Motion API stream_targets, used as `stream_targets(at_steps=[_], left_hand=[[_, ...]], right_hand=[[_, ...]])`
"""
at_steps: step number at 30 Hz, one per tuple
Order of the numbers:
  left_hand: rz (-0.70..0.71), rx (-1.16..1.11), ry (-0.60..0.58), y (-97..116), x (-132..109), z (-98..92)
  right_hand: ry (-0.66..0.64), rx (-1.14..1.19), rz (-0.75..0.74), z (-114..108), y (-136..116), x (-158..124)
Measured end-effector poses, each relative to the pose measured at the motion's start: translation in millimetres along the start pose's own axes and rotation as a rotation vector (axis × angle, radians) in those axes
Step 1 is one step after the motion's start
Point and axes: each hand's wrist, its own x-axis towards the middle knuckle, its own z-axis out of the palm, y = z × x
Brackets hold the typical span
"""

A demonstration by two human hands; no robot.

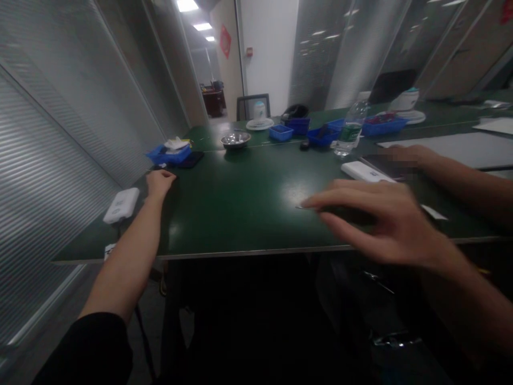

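My left hand (pixel 159 184) rests low over the left side of the green table (pixel 224 206), its fingers curled together in a pinch. What they hold, if anything, is too small to make out. Just beyond it are a blue tray (pixel 170 155) with crumpled white material and a dark flat object (pixel 193 159). My right hand (pixel 377 219), slightly blurred, reaches across the table from the right with fingers stretched out and the thumb apart. At its index fingertip is a small thin shiny sliver (pixel 299 207); whether it is gripped or only touched is unclear.
Another person's hand (pixel 412 158) lies at right over a dark flat device. A water bottle (pixel 350 128) stands near a white box-shaped device (pixel 364 172). A metal bowl (pixel 235 140) and blue trays (pixel 280 132) sit farther back. Another white device (pixel 121 205) lies left.
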Motion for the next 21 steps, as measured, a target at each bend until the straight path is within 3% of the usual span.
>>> stream_targets(at_steps=[3, 6, 10, 13, 17, 21], left_hand=[[0.203, -0.043, -0.119, 29, -10, 5.1], [0.425, -0.147, -0.311, 75, -32, 14.0], [0.709, -0.396, -0.586, 143, -81, 27.6], [0.823, -0.578, -0.765, 180, -121, 33.6], [0.911, -0.650, -0.845, 201, -155, 33.0], [0.947, -0.657, -0.826, 202, -163, 30.4]], right_hand=[[-0.117, 0.055, -0.191, 34, -16, 34], [-0.204, 0.016, -0.234, 65, 7, 72], [-0.171, 0.052, -0.239, 95, 43, 101], [-0.115, 0.118, -0.223, 106, 52, 109], [-0.071, 0.144, -0.235, 112, 54, 110], [-0.023, 0.126, -0.277, 115, 57, 106]])
